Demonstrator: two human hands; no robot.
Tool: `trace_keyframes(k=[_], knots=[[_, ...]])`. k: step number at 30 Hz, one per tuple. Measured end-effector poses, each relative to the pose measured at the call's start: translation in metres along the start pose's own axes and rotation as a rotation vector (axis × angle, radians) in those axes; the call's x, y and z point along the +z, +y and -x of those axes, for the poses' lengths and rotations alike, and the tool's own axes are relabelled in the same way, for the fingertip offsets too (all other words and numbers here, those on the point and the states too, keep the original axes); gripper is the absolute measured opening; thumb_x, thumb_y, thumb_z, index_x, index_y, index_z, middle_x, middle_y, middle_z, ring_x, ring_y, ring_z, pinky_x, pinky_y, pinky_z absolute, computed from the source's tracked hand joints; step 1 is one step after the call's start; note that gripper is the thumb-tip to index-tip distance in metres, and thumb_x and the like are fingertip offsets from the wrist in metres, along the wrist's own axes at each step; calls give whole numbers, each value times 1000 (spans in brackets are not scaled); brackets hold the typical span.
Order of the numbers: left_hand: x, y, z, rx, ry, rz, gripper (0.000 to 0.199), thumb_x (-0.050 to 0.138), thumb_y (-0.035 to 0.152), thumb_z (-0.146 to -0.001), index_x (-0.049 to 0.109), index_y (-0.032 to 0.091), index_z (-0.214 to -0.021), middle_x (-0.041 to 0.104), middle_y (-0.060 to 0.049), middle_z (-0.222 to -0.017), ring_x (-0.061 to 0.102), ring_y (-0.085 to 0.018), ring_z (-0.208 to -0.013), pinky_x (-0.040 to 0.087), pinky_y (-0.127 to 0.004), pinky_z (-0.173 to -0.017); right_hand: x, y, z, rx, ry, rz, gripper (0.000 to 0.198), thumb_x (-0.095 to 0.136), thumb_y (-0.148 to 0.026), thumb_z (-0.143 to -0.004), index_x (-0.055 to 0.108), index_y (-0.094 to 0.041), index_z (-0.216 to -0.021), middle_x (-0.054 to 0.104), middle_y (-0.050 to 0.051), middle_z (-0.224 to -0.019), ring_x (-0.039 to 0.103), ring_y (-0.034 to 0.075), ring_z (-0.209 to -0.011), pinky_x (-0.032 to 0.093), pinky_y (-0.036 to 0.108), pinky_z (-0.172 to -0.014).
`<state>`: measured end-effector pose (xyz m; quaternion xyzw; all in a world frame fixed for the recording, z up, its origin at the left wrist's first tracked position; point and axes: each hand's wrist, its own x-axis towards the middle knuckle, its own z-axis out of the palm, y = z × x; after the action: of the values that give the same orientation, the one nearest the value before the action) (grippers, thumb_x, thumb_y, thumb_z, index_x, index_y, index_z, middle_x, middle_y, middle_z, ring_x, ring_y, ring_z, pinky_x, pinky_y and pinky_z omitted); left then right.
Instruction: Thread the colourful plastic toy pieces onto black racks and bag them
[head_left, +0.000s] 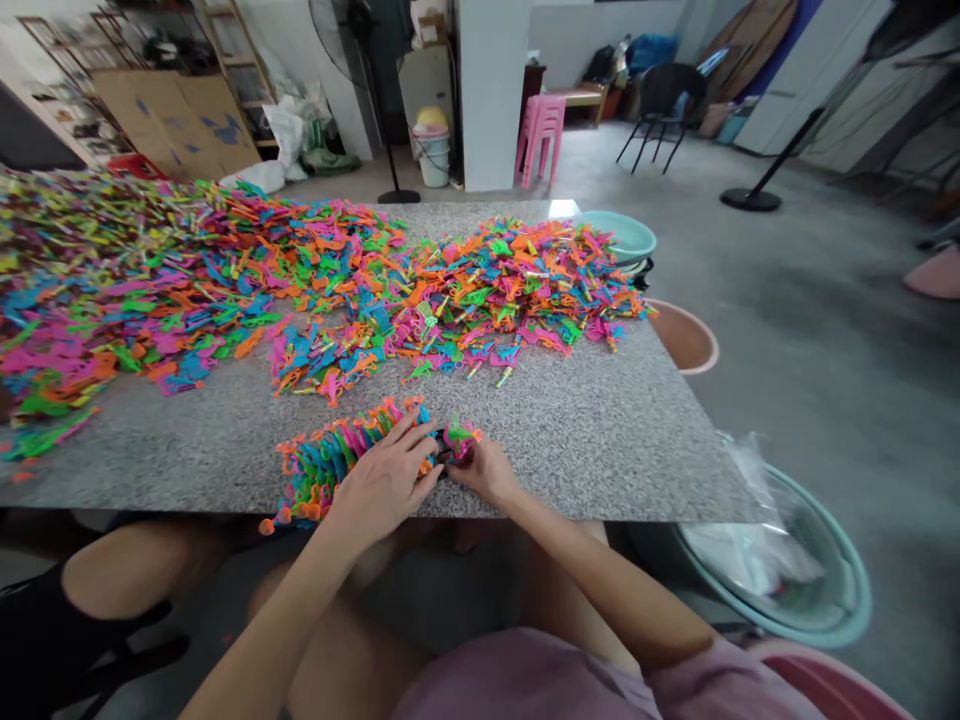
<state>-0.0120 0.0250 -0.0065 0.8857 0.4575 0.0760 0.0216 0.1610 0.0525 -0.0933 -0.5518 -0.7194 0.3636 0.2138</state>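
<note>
A tightly packed row of small plastic toys (330, 455) in blue, green, pink and orange lies near the table's front edge, with orange round ends showing along both sides. Over its right end, my left hand (386, 485) is closed, fingers across the top and thumb on the near side. Just to the right, my right hand (487, 472) pinches a small cluster of pink, green and orange plastic toys (459, 436). Something thin and black (444, 447) shows between the two hands; its kind is unclear. The toys' exact shape is too small to tell.
Large heaps of loose colourful plastic pieces (510, 285) cover the far and left parts of the speckled table (600, 430). Basins stand by the right edge, including a teal one (855, 590) holding clear plastic bags. Another person's leg (142, 580) is at left.
</note>
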Motion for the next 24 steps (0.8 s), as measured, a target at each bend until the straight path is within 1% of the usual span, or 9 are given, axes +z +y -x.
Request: trace_keyframes(k=[2, 4, 7, 9, 12, 15, 18, 21, 24], knots=[[1, 0, 1, -29, 18, 0, 28, 46, 31, -97, 58, 17, -118, 60, -11, -134, 32, -28, -145, 40, -44, -113, 0, -5, 2, -39, -31, 96, 8, 62, -24, -76, 63, -19, -82, 64, -2, -66, 60, 13, -62, 37, 20, -58], [1, 0, 1, -53, 37, 16, 41, 45, 32, -97, 47, 17, -136, 58, -10, -136, 32, -26, -145, 41, -42, -112, -1, -12, 4, -64, -58, 188, 20, 61, -22, -77, 64, -19, -96, 68, 0, -73, 62, 15, -66, 38, 21, -60], [1, -1, 2, -13, 33, 43, 48, 46, 30, -96, 41, 23, -143, 55, -7, -141, 31, -26, -146, 38, -44, -115, -2, -20, 0, -96, -109, 308, 32, 60, -19, -78, 62, -16, -110, 72, 7, -85, 66, 19, -73, 41, 23, -62], [1, -3, 2, 18, 14, 51, 50, 52, 28, -91, 46, 23, -141, 53, -7, -143, 32, -28, -145, 36, -46, -116, -2, -23, -8, -111, -163, 333, 32, 65, -22, -76, 64, -15, -107, 72, 8, -87, 67, 20, -76, 43, 24, -63], [3, -5, 2, -2, 14, 49, 59, 59, 31, -87, 44, 19, -142, 51, -10, -146, 34, -30, -143, 37, -47, -116, 2, -23, -19, -124, -214, 340, 26, 72, -26, -72, 68, -15, -95, 72, 7, -85, 67, 22, -78, 45, 24, -64], [5, -4, 1, -13, 44, 37, 44, 53, 40, -94, 53, 19, -134, 57, -8, -140, 38, -27, -141, 35, -46, -117, 5, -20, -20, -126, -148, 323, 24, 70, -23, -74, 67, -17, -97, 72, 6, -86, 67, 21, -78, 47, 26, -66], [5, -4, -1, -7, 69, 12, 31, 46, 38, -99, 63, 19, -117, 64, -8, -131, 42, -24, -139, 37, -43, -116, -12, -10, -24, -97, -74, 247, 28, 75, -23, -70, 66, -22, -97, 71, 3, -87, 68, 20, -80, 49, 25, -69], [5, -5, -3, 8, 67, 0, 27, 49, 35, -98, 63, 19, -114, 63, -8, -132, 44, -24, -138, 41, -43, -112, -51, 5, -50, 9, 123, 266, 42, 72, -36, -78, 61, -15, -112, 67, 15, -108, 66, 27, -99, 51, 33, -79], [3, -7, -3, 13, 60, 4, 26, 50, 36, -97, 63, 19, -113, 63, -9, -131, 43, -25, -138, 44, -44, -110, -88, 18, -85, 252, 319, 286, 56, 70, -39, -81, 53, -6, -123, 59, 27, -121, 61, 33, -110, 49, 39, -86]])
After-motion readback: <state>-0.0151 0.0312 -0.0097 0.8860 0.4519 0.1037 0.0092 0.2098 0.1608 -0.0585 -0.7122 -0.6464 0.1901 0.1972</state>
